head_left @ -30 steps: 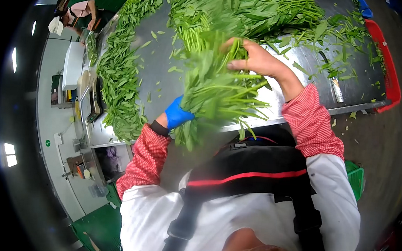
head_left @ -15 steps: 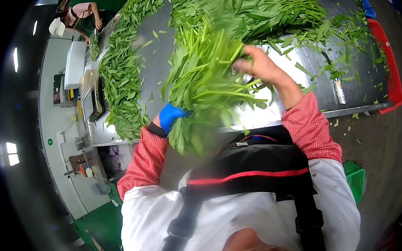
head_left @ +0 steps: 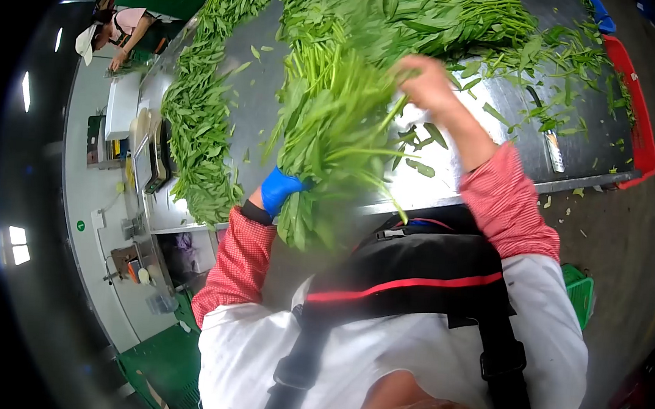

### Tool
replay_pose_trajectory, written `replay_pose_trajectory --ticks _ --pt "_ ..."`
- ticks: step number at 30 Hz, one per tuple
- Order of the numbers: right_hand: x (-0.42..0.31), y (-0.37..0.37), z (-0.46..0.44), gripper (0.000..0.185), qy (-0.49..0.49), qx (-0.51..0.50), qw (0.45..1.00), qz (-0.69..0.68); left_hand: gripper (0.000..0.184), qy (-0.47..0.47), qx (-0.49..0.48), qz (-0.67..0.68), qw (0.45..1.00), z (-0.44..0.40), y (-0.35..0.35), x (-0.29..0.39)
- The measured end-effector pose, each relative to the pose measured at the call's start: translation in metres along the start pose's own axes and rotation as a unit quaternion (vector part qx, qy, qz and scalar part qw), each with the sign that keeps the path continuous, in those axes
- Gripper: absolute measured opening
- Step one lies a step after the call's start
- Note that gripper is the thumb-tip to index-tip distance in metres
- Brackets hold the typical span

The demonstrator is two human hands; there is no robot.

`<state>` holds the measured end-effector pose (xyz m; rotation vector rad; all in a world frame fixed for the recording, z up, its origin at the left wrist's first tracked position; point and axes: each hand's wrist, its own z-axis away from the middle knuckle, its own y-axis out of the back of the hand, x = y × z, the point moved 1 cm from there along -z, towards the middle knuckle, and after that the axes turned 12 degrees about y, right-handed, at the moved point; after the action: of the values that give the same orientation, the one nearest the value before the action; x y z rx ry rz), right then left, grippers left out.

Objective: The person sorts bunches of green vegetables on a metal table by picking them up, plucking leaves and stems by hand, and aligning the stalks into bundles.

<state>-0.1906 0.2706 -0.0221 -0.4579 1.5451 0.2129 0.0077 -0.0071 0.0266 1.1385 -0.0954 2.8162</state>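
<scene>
My left hand (head_left: 279,192), in a blue glove, is closed around a bunch of long-stemmed leafy greens (head_left: 328,147) held over the table's front edge. Its loose stems stick out to the right and are partly blurred by motion. Just right of the bunch's upper part is my bare right hand (head_left: 427,86), with bent fingers apart and no stem visibly gripped. Behind the held bunch, a large pile of the same greens (head_left: 439,22) lies on the metal table (head_left: 256,85).
Another row of greens (head_left: 199,135) lies along the left. At right are a knife (head_left: 552,150), loose trimmings (head_left: 559,91) and a red crate (head_left: 641,112). A green basket (head_left: 578,294) is on the floor. A co-worker (head_left: 119,30) is at the far left beside a white box (head_left: 123,103).
My right hand has moved slightly up and away from the bunch's stems, which have shifted and droop lower. My left hand keeps its hold. The co-worker's hands have moved left.
</scene>
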Motion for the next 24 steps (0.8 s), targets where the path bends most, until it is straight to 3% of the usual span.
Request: replay_pose_trajectory --ticks 1,2,3,4,6,8,10,13,15,17,18,20,22,24 --pt "-0.011 0.019 -0.007 0.019 -0.037 0.060 0.995 -0.076 0.050 0.002 -0.002 -0.017 1.000 0.008 -0.005 0.006" --pt "-0.013 0.052 -0.010 0.018 -0.005 0.049 0.975 -0.215 0.049 0.012 -0.010 0.057 0.998 0.010 -0.003 -0.001" --pt "-0.013 0.075 -0.009 0.023 0.022 0.068 0.967 -0.244 0.047 0.021 -0.018 0.129 0.991 0.011 0.001 -0.012" --pt "-0.017 0.087 -0.005 0.017 0.042 0.056 0.939 -0.338 0.046 0.033 -0.026 0.201 0.979 0.013 0.003 -0.019" --pt "-0.014 0.076 0.008 0.031 0.031 0.090 0.946 -0.310 0.037 0.046 -0.028 0.190 0.980 0.010 0.014 -0.032" --pt "-0.018 0.042 0.022 0.037 -0.011 -0.049 0.996 -0.078 0.031 0.031 -0.063 0.242 0.968 -0.004 0.033 -0.055" --pt "-0.025 -0.006 0.037 0.041 0.034 -0.111 0.993 0.005 0.035 0.049 -0.046 0.231 0.971 -0.009 0.028 -0.051" --pt "0.006 -0.049 0.034 0.043 0.085 -0.143 0.958 0.235 0.037 0.050 -0.086 0.222 0.970 -0.007 0.017 -0.043" --pt "0.015 -0.043 0.012 0.039 0.015 -0.132 0.951 0.279 0.038 0.008 -0.121 0.202 0.972 -0.005 0.017 -0.046" --pt "0.011 0.004 0.002 0.025 -0.002 0.077 0.987 0.140 0.043 0.010 -0.055 0.206 0.977 0.013 -0.003 -0.030" --pt "0.013 0.027 -0.001 0.018 -0.039 0.139 0.989 -0.025 0.044 0.017 -0.014 0.223 0.975 0.019 -0.003 -0.034" --pt "0.040 0.073 0.003 0.014 -0.039 0.083 0.941 -0.325 0.046 0.005 -0.137 0.310 0.941 0.012 0.022 -0.056" --pt "0.045 0.065 0.019 0.019 -0.134 0.126 0.962 -0.202 0.048 -0.013 -0.079 0.313 0.946 0.022 0.014 -0.043" --pt "0.042 0.033 0.039 0.024 -0.188 0.053 0.963 -0.186 0.053 -0.041 -0.141 0.306 0.941 0.015 0.026 -0.048"
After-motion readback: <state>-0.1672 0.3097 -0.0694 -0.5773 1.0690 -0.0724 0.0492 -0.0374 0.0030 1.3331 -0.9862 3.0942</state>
